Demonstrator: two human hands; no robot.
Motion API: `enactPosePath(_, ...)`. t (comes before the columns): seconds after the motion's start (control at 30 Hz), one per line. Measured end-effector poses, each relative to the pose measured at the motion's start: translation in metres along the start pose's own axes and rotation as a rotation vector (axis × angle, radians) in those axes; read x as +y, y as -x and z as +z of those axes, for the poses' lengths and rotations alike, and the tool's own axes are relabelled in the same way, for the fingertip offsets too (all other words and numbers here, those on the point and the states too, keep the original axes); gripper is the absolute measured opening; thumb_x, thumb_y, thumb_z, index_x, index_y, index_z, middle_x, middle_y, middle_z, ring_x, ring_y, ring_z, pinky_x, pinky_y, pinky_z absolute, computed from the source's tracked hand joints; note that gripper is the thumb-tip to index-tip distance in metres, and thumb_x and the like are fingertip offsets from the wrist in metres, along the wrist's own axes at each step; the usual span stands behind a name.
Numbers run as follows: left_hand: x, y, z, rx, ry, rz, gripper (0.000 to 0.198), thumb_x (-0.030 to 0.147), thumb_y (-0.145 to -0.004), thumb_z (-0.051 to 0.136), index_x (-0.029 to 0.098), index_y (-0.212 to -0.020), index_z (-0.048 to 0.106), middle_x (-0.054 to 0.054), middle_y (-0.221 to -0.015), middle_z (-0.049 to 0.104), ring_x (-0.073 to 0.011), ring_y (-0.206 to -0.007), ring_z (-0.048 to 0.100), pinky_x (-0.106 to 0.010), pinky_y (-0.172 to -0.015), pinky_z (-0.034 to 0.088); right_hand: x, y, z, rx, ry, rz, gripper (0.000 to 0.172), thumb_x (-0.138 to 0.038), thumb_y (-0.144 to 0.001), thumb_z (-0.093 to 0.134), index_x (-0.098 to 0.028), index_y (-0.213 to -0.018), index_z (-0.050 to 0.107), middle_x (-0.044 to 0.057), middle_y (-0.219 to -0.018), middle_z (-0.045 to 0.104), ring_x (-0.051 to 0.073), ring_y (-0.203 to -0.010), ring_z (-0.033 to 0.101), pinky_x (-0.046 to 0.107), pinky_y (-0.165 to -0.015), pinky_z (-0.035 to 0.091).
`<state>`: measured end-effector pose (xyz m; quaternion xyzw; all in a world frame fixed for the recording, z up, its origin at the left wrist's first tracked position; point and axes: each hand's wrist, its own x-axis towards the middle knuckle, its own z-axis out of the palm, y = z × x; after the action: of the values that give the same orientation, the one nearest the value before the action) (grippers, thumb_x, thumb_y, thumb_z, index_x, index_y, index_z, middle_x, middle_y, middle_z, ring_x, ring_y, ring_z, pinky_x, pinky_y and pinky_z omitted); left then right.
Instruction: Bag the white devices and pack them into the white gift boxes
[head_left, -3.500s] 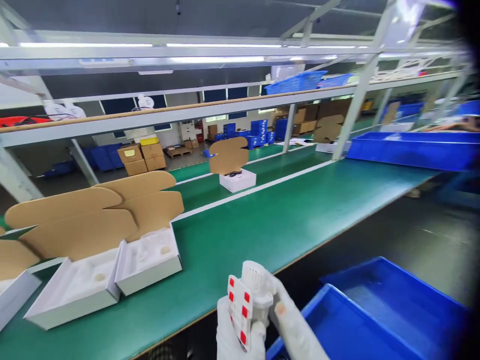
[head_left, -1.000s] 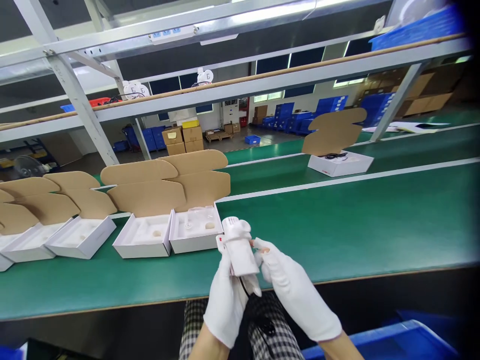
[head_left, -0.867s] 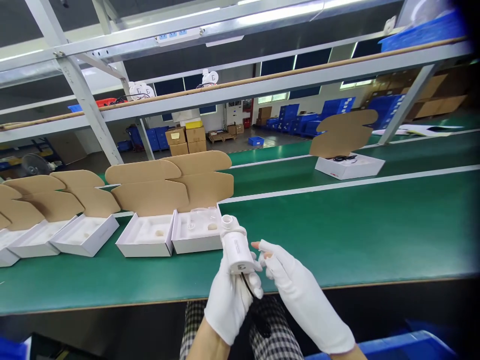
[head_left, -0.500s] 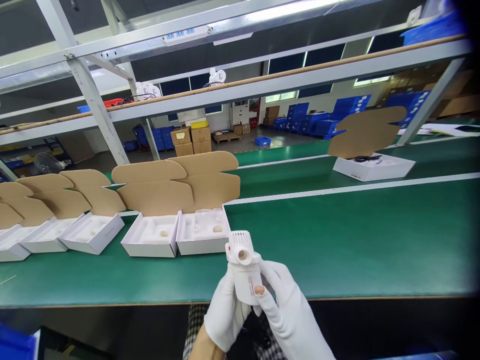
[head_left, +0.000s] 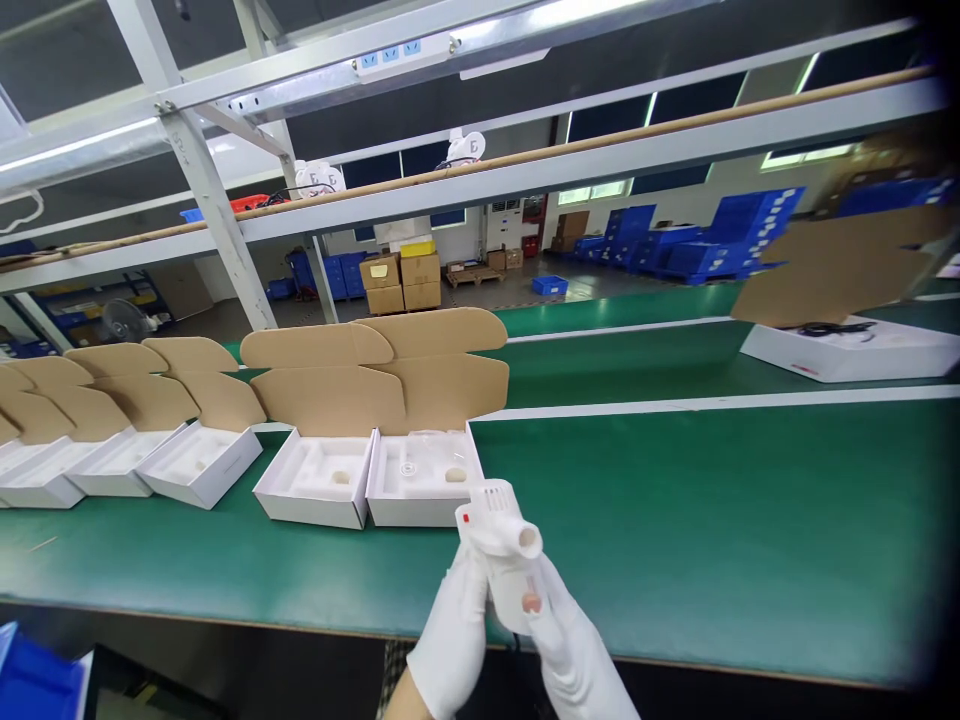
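Observation:
Both my hands wear white gloves and grip a small white plastic device (head_left: 504,545) with a round port and a red mark near its top. My left hand (head_left: 450,640) wraps its left side; my right hand (head_left: 574,655) holds its right side, with a bare fingertip on its body. The device is above the near edge of the green bench (head_left: 675,520). Just beyond it sits an open white box (head_left: 424,480) with a moulded tray and a raised brown flap.
A row of open white boxes (head_left: 199,462) with brown flaps runs to the left. Another open box (head_left: 855,350) with a black cable lies at the far right. A metal shelf frame (head_left: 217,215) stands overhead. A blue bin corner (head_left: 30,685) shows at lower left.
The device has turned in my hands, from its side to its port end facing up. The view has shifted left and down, so the boxes now sit nearer the centre.

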<state>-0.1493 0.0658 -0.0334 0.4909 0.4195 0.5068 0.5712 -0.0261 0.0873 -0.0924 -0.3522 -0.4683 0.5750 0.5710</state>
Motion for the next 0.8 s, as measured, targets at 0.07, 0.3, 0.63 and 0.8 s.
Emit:
enactPosePath(0.07, 0.008, -0.015, -0.018, 0.044, -0.393, 0.073, 0.053, 0.062, -0.095, 0.038, 0.019, -0.095, 0.069, -0.007, -0.083, 0.067, -0.0231, -0.083, 0.06, -0.038, -0.083, 0.048, 0.011, -0.015, -0.003, -0.003, -0.191, 0.082, 0.058, -0.074, -0.069, 0.066, -0.025, -0.101, 0.071, 0.011, -0.097, 0.073, 0.029, -0.083, 0.069, 0.042, -0.069, 0.061)
enactPosePath(0.3, 0.067, -0.102, -0.09, 0.464, -1.365, 0.239, 0.044, 0.05, -0.096, 0.042, 0.016, -0.118, 0.06, -0.014, -0.117, 0.065, -0.0293, -0.113, 0.058, -0.042, -0.098, 0.046, 0.001, -0.03, -0.014, -0.023, -0.491, 0.32, 0.065, -0.08, -0.057, 0.067, -0.018, -0.076, 0.068, 0.006, -0.055, 0.062, 0.013, -0.035, 0.045, 0.024, -0.026, 0.032)
enactPosePath(0.63, 0.061, -0.156, -0.009, 0.26, -1.673, 0.029, 0.042, 0.031, -0.078, 0.071, 0.009, -0.111, 0.059, -0.02, -0.111, 0.062, -0.035, -0.099, 0.064, -0.044, -0.081, 0.051, -0.029, -0.036, -0.032, -0.042, -0.141, 0.057, 0.057, -0.072, -0.075, 0.064, -0.018, -0.091, 0.062, 0.0, -0.067, 0.06, 0.008, -0.038, 0.042, 0.021, -0.032, 0.035)
enactPosePath(0.8, 0.073, -0.14, -0.045, 0.177, -1.609, 0.061, 0.016, 0.013, -0.087, 0.053, 0.015, -0.101, 0.06, -0.014, -0.104, 0.067, -0.027, -0.092, 0.067, -0.039, -0.081, 0.05, -0.04, -0.029, -0.031, 0.038, 0.31, -0.026, 0.062, -0.069, -0.082, 0.055, -0.016, -0.111, 0.065, 0.005, -0.07, 0.067, 0.014, -0.041, 0.052, 0.027, -0.038, 0.044)
